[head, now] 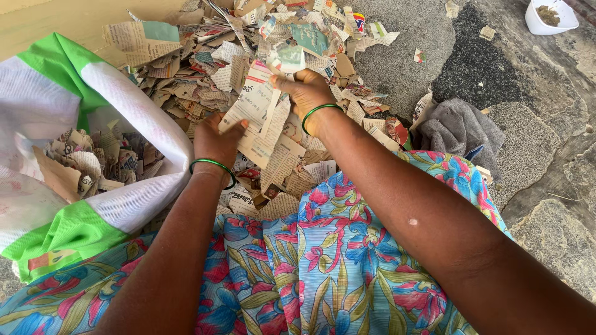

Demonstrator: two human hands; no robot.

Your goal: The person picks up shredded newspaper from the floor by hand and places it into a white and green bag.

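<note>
My left hand (215, 141) and my right hand (308, 93) both grip one torn sheet of newspaper (257, 108), held up between them over my lap. Each wrist wears a green bangle. The sheet hangs above a big heap of torn paper pieces (205, 68) spread on the floor in front of me. To my left lies an open white and green woven sack (133, 108) with several torn scraps inside it.
My lap is covered by a blue floral cloth (323, 260). A grey rag (459, 127) lies on the stone floor at the right. A white bowl (549, 17) with brownish contents stands at the far right top.
</note>
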